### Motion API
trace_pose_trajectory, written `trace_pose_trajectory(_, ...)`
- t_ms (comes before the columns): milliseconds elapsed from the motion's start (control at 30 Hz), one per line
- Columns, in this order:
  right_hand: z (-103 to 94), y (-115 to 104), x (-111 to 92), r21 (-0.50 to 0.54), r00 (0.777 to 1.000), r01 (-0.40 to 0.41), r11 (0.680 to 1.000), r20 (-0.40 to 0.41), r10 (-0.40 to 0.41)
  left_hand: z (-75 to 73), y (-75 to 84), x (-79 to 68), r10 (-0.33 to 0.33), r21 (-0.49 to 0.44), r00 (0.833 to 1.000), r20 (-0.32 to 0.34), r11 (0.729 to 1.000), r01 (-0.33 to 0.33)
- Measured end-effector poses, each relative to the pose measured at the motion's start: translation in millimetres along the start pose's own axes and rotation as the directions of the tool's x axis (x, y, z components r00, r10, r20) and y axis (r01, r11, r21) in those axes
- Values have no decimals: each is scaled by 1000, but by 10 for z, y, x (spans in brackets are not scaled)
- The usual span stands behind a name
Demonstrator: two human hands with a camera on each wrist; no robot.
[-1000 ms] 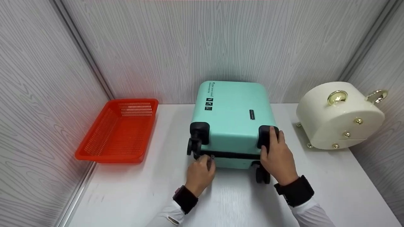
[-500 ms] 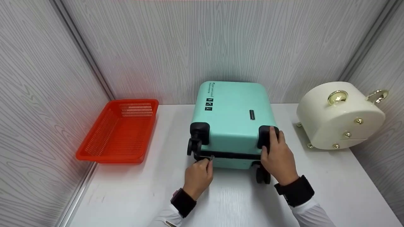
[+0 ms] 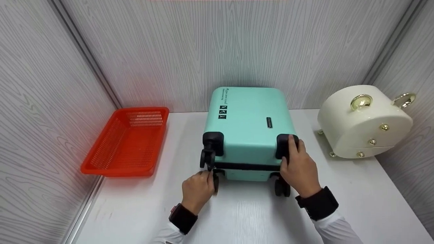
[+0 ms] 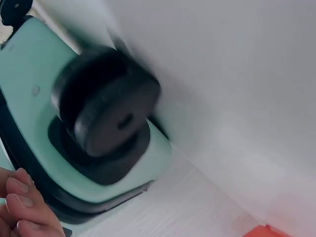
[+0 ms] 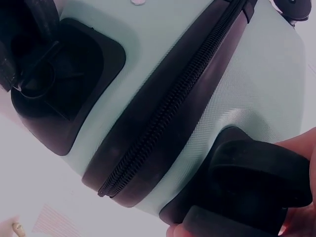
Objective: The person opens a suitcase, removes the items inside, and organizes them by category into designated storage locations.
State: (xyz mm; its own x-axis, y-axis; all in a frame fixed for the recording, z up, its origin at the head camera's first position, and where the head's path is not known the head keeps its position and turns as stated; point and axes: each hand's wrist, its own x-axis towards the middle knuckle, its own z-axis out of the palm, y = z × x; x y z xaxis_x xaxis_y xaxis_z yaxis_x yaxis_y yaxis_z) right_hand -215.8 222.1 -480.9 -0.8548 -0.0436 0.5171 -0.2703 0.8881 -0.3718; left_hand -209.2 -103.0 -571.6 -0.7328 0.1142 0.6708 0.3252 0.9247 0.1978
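A mint-green suitcase (image 3: pixel 249 113) lies on the worktop (image 3: pixel 249 220), its wheeled end to the front. The left hand (image 3: pixel 198 189) pinches a barely visible zip pull (image 3: pixel 212 169) at the left corner, while the right hand (image 3: pixel 299 173) grips the upper right wheel (image 5: pixel 256 153).

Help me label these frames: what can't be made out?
Zipper pull shape: head view, mostly covered by the left hand.
Most of the right hand: right wrist view, caster wheel in front, right edge crops it.
Nameplate wording on the hard-shell suitcase: head view, too small.
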Motion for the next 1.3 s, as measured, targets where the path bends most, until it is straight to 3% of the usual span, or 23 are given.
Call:
trace_pose_trajectory(267,-31,-9,5,-10,1000,2,1000,7,-2,-49,-185,129,-54,15,999,-6,998,54)
trace_pose_trajectory(500,-67,-5,21,-3,1000,1,1000,-6,-1,9,-371,360,-127,-15,990,55,992,128)
trace_pose_trajectory(733,-52,-21,19,0,1000,-2,1000,4,2,100,-493,573,-184,-8,972,146,982,187)
trace_pose_trajectory(1033,-42,-44,2,-9,1000,2,1000,19,-2,151,-533,586,-196,-3,965,175,980,199)
trace_pose_trajectory(1167,-145,-27,40,39,992,-43,998,118,38,101,-552,651,-216,-52,941,259,970,237)
trace_pose_trajectory(1300,-356,57,157,180,952,-164,970,286,107,-15,-594,802,-238,-150,894,380,938,313)
